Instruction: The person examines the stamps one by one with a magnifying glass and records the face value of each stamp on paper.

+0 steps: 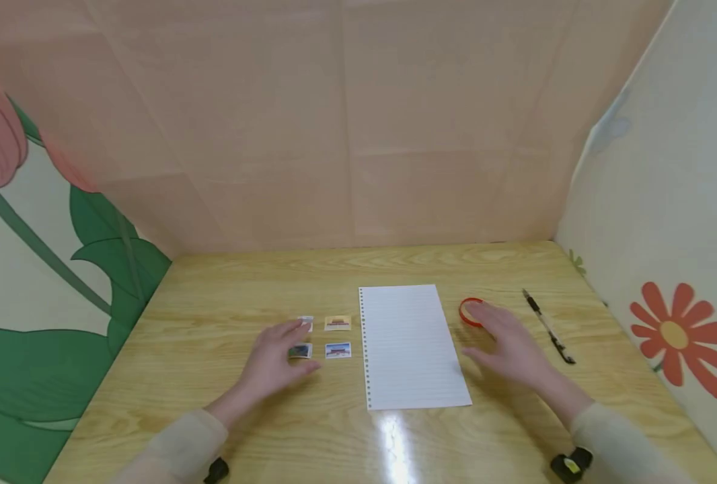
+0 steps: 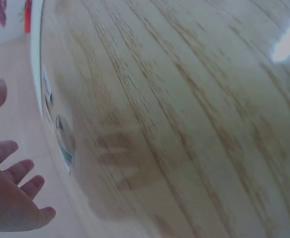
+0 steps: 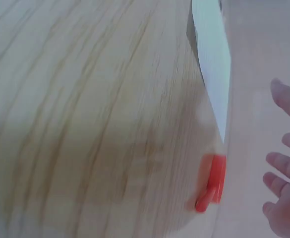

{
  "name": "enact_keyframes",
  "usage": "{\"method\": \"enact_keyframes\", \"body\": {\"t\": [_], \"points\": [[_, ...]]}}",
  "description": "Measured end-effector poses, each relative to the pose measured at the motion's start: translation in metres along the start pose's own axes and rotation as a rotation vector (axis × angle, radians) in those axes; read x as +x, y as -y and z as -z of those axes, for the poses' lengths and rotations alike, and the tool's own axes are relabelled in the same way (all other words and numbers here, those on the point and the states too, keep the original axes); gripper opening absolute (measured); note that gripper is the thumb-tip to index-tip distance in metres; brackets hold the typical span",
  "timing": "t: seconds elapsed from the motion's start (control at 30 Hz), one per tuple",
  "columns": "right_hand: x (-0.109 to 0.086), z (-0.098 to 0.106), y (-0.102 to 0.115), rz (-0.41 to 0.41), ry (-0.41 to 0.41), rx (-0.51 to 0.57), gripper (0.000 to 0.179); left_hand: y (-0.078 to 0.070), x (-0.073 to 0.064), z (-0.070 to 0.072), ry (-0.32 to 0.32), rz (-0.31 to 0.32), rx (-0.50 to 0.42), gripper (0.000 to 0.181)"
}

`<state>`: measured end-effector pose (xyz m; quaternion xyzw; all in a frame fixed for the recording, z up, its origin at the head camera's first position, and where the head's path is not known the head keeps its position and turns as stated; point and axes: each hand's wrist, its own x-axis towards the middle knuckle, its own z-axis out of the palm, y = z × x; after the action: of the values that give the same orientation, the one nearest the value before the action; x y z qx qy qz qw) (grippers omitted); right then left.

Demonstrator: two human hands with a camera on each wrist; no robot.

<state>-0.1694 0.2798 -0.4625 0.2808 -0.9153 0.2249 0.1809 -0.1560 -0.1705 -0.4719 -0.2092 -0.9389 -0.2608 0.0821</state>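
Note:
My left hand [image 1: 275, 357] hovers, fingers spread, over small picture stickers on the table's left half. It partly hides a dark-toned sticker [image 1: 301, 351] and a pale one [image 1: 309, 323]. Just right of its fingertips lie a yellow sticker [image 1: 337, 323] and a blue-and-white one [image 1: 337, 350]. My right hand [image 1: 507, 344] is spread above the table by a red ring [image 1: 463, 314], overlapping part of it in the head view. That ring [image 3: 215, 179] lies below the fingers in the right wrist view. Between both hands lies a lined sheet of paper [image 1: 411, 349] with punched holes along its left edge.
A black-and-clear pen [image 1: 547, 325] lies to the right of my right hand. The wooden table [image 1: 237, 282] meets a pinkish backdrop [image 1: 346, 134] behind and a flower-patterned wall [image 1: 661, 202] on the right. Leaf-patterned covering [image 1: 25, 363] borders the left side.

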Motion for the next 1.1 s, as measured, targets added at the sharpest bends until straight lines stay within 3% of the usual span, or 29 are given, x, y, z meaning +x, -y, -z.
{"method": "enact_keyframes", "body": {"t": [0.1,0.23,0.4,0.57,0.8,1.1], "points": [[-0.005,0.004,-0.011,-0.006,-0.044,0.036,0.076,0.004,0.0,0.001,-0.019,0.022,-0.065,0.068],[-0.012,0.009,-0.025,-0.034,-0.081,0.054,0.072,0.011,0.0,0.001,-0.002,0.102,-0.133,0.064],[-0.02,0.014,-0.036,-0.117,-0.096,0.074,0.065,0.018,0.0,0.0,0.014,0.167,-0.196,0.062],[-0.024,0.013,-0.044,-0.216,-0.072,0.108,0.061,0.025,0.0,-0.003,0.004,0.191,-0.243,0.058],[-0.028,0.01,-0.053,-0.306,-0.008,0.146,0.06,0.033,-0.001,-0.008,0.007,0.279,-0.309,0.05],[-0.028,0.001,-0.064,-0.38,0.056,0.237,0.057,0.039,0.0,-0.013,-0.028,0.243,-0.348,0.041]]}}
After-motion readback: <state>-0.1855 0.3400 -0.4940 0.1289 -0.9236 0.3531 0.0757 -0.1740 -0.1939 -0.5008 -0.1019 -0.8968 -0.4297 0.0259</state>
